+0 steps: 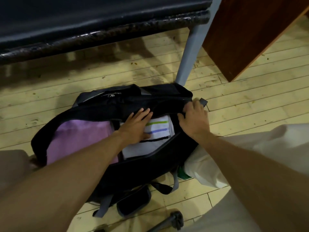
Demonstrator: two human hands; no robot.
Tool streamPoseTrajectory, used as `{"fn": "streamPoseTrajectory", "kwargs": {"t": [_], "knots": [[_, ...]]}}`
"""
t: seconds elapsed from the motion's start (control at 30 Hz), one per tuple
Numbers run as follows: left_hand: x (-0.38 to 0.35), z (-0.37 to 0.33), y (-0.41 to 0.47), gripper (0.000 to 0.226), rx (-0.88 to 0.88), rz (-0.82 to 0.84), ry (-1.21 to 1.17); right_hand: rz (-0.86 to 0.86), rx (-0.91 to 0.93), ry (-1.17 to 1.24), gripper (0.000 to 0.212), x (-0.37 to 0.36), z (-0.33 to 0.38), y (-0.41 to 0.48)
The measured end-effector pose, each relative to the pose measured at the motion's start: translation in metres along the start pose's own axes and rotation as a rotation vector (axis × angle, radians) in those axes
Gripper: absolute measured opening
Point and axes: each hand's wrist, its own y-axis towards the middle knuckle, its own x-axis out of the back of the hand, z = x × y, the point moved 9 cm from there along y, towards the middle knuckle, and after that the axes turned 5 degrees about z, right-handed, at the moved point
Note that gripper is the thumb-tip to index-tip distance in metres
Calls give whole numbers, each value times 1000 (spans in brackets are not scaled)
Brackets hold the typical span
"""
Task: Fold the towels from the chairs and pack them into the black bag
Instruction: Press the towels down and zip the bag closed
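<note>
On a plank floor [242,106], a person's left hand [136,125] lies flat with straight fingers on a folded white towel [157,129] striped green and blue. The towel sits inside the open black bag [103,108], and the fingertips reach the bag's upper flap. The right hand [194,122] curls round the bag's rim at its right end, with the fingertips partly hidden. A purple towel [80,136] fills the bag's left half, its near edge covered by the forearm. A small white logo [111,95] on the flap is too blurred to read. The grey leg [187,57] of the bench [83,30] stands just behind the bag's far corner. Bare planks run left and right.
</note>
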Motion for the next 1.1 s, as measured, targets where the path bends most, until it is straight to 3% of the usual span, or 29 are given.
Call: {"fn": "streamPoseTrajectory", "kwargs": {"t": [0.03, 0.1, 0.17, 0.27, 0.33, 0.43, 0.6, 0.73, 0.83, 0.87, 0.97, 1.1], "knots": [[3, 0, 0, 85, -12, 10, -70, 43, 132, 5, 23, 1, 23, -4], [10, -1, -6, 79, -39, 23, -263, 291, 327, 102, 25, -8, 69, -19], [24, 2, -20, 61, -59, -11, -555, 512, 476, 45, 30, -22, 114, -46], [55, 33, -65, 33, -32, -157, -812, 642, 701, -118, 36, -41, 173, -91], [68, 63, -105, 26, 3, -214, -780, 776, 728, -179, 37, -63, 192, -113], [66, 97, -158, 24, 95, -168, -674, 878, 719, -189, 35, -86, 208, -129], [7, 114, -208, 25, 202, 181, -351, 967, 809, -232, 26, -87, 233, -142], [-20, 99, -228, 47, 200, 334, -347, 1176, 790, -159, 9, -75, 241, -148], [-30, 97, -238, 44, 192, 478, -337, 1245, 772, -132, 39, -64, 244, -152], [-31, 103, -241, 39, 210, 500, -317, 1257, 770, -129, 37, -61, 245, -152], [-36, 128, -250, 29, 267, 482, -256, 1207, 759, -155, 7, -56, 251, -149], [-37, 159, -258, 23, 290, 485, -126, 995, 867, -190, 10, -47, 271, -144]]}}
